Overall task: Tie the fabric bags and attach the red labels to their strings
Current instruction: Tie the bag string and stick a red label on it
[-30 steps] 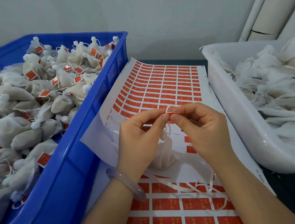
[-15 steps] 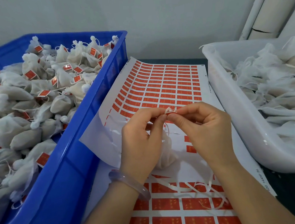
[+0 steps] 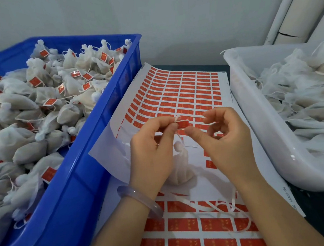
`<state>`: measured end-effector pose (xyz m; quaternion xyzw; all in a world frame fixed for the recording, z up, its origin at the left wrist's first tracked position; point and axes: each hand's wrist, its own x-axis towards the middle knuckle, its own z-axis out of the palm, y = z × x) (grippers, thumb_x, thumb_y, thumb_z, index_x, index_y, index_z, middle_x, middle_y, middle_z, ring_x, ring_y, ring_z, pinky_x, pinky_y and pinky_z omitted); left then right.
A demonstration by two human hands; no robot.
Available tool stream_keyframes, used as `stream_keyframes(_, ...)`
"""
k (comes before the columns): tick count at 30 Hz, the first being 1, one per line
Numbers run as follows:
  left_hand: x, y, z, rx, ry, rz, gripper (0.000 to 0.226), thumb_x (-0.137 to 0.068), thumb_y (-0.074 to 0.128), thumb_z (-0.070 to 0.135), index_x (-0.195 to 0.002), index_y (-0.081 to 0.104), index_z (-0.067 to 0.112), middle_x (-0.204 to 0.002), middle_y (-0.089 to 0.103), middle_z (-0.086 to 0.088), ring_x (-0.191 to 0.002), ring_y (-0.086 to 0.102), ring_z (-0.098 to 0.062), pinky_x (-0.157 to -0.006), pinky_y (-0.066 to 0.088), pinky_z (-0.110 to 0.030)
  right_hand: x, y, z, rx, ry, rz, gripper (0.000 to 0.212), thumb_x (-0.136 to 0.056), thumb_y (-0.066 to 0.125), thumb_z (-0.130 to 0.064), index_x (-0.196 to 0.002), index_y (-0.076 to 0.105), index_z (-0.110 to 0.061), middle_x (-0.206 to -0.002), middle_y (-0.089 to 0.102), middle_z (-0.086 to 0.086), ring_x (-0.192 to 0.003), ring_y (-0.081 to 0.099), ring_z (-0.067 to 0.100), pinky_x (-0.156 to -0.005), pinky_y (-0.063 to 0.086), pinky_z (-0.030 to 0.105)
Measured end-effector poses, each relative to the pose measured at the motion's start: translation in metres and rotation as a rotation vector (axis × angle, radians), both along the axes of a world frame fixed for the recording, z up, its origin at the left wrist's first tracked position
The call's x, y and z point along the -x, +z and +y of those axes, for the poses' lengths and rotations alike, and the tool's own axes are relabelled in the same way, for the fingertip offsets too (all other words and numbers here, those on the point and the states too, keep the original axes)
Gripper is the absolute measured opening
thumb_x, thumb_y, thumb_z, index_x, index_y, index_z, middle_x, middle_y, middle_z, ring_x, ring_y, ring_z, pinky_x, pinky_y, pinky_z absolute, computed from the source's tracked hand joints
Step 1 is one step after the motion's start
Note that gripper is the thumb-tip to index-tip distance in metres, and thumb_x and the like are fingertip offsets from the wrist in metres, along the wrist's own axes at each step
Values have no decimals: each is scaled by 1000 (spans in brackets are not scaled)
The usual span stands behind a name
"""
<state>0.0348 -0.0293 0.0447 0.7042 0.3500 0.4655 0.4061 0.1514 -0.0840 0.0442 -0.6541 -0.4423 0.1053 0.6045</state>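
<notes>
Fingers [image 3: 172,126], left hand [image 3: 152,158]: pinching red label [image 3: 183,124] on string [image 3: 181,140], above label sheet [image 3: 183,86] middle. Right hand [image 3: 226,143]: thumb, forefinger narrowly parted, empty. Fabric bag [image 3: 181,171]: on sheet's peeled patch. Best bet: press label halves flush, string trapped in fold, edges aligned.

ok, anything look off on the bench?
Nothing damaged or spilled. Two untidy bits: the label sheet curls up at its left edge against the blue crate, and loose white strips lie tangled across its near end. The left hand pinches a red label normally.
</notes>
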Motion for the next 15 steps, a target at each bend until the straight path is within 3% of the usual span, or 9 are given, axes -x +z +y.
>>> stream_keyframes(3, -2, -1, 3, 59, -35, -23, 9, -85, 52, 35, -90, 56, 40, -89, 62, 25, -92, 59, 4, -79, 49, -8, -3, 3, -1, 20, 115, 76, 37, -60, 64, -55, -92, 58, -36, -86, 66, -20, -81, 62, 1, -62, 50, 9)
stream_keyframes(5, -2, -3, 3, 63, -55, -19, 12, -88, 54, 28, -91, 58, 39, -89, 63, 23, -91, 60, 4, -79, 49, -8, -1, 4, -2, 23, 186, 84, 32, -63, 63, -53, -92, 62, -39, -87, 67, -23, -82, 64, 3, -64, 54, 14)
stream_keyframes(10, -2, 1, 0, 80, -84, -51, 10, -83, 53, 35, -87, 57, 42, -83, 61, 30, -87, 59, 11, -69, 44, 0, 1, 3, -3, -10, 204, 171, 11, -74, 67, -34, -85, 68, -33, -82, 71, -19, -72, 65, 0, -59, 51, 11)
stream_keyframes(15, 0, 0, 0, 115, -123, -85, 13, -83, 57, 29, -90, 59, 39, -87, 66, 21, -85, 64, 2, -74, 50, -7, -2, 1, -3, -3, 200, 223, 13, -78, 71, -16, -80, 67, -28, -79, 70, -14, -68, 65, 2, -57, 50, 11)
